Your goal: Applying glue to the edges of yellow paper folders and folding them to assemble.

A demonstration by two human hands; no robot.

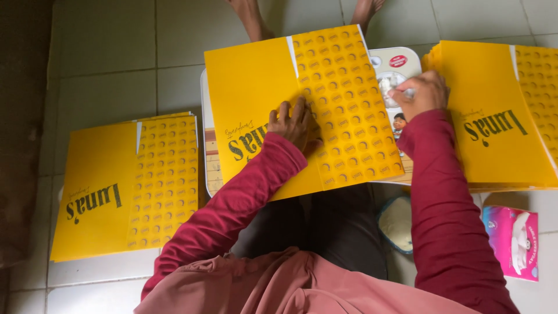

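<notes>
Three lots of yellow flat cardboard sheets show here, each part plain yellow with dark lettering and part covered in a pattern of small rings. The left stack (125,186) lies on the tiled floor (116,70), well apart from the hands. The middle sheet (302,110) rests on one small white folding desk (204,116), covering nearly all of its top and reaching past its near edge, over the person's lap. One left hand (295,123), in a dark red sleeve, presses flat on this sheet along the fold between the plain half and the ringed half; its grip is spread, fingers open, holding nothing. One right hand (421,93) sits at the desk's right edge, just past the sheet, its grip closed around something small and pale that is too hidden to name. The right stack (494,128), several sheets thick, lies just beside that hand on the floor. Near the right knee sit one shallow bowl of white paste (396,224) and one pink tissue pack (514,241). Two bare feet show beyond the desk's far edge.
</notes>
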